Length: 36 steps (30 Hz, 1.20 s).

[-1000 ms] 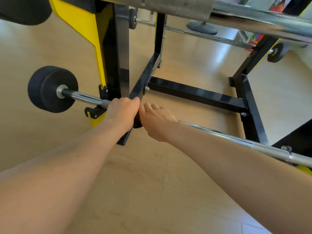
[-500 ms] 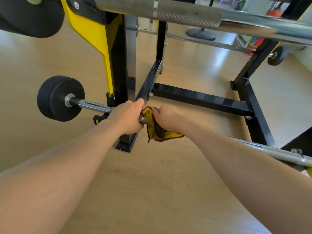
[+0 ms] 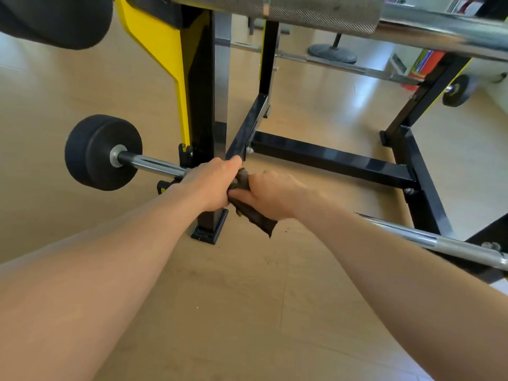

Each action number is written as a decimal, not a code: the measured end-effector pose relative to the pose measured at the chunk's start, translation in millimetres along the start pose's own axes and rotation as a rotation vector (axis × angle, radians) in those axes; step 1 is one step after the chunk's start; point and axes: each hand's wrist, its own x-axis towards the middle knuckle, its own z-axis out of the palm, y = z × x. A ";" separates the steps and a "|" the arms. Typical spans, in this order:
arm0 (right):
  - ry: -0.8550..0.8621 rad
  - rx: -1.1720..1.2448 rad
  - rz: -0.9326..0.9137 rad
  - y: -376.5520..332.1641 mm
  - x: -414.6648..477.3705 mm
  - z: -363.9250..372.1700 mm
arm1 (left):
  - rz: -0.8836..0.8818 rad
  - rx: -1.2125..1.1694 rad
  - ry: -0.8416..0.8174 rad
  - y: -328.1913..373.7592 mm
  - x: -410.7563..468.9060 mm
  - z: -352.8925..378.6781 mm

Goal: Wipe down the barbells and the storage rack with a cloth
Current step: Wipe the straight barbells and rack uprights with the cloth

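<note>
Our left hand (image 3: 211, 182) grips the lower barbell (image 3: 154, 165) at the front left post of the rack (image 3: 330, 158). Just beside it, our right hand (image 3: 270, 195) clamps the cloth (image 3: 255, 218) around the shaft. We judge most remains: this bar's length, the upper barbell (image 3: 316, 9) and the frame.

— How's the light?
— Bright daylight from the far right; it glares pale on the floor (image 3: 354, 100) beyond the rack (image 3: 330, 158), and the top bar (image 3: 467, 42) glints.
— Sharp?
— Mostly. My forearms (image 3: 82, 298) stretch wide at the edges; shadows are soft.
</note>
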 end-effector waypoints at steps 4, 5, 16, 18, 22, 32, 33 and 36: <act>-0.214 0.440 0.179 6.3 10.3 -25.4 | -0.013 -0.030 -0.020 -1.5 2.2 -2.1; -0.153 0.404 0.199 3.8 8.8 -21.0 | -0.010 -0.024 -0.021 -1.9 2.0 -1.7; 0.267 -0.508 0.009 7.5 -32.7 27.6 | 0.074 0.278 0.022 16.8 8.9 -3.2; 0.089 -0.218 0.018 14.4 -20.8 9.3 | 0.118 0.194 0.006 17.6 8.9 -2.7; -0.422 0.378 0.144 29.0 -7.3 -31.9 | 0.111 0.074 -0.088 14.8 4.5 -2.7; 0.407 -0.402 -0.041 84.8 -89.9 40.6 | -0.004 0.331 -0.303 70.8 26.4 -15.9; 0.416 -0.406 -0.031 100.9 -106.0 41.8 | 0.050 0.274 -0.346 87.8 31.5 -14.0; 0.424 -0.412 0.027 142.6 -160.4 41.1 | 0.237 0.000 -0.447 160.0 44.4 1.4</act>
